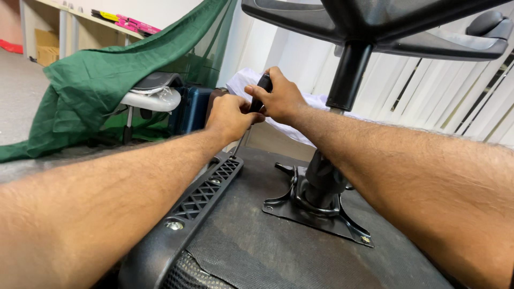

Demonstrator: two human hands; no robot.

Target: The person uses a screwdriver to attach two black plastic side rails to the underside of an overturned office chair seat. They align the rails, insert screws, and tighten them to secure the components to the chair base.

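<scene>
From the head view, both hands grip a black-handled screwdriver (261, 92) just left of the upturned chair's gas column (348, 69). The right hand (281, 99) has its fingers wrapped around the handle; the left hand (231, 115) is closed just below it. The screwdriver's long axis runs steeply, handle up, shaft (239, 143) slanting down-left towards the seat's ribbed plastic edge (209, 190).

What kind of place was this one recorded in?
Probably an office or workroom: vertical blinds on the right, a desk along the far wall, and an upturned office chair under both hands.
</scene>
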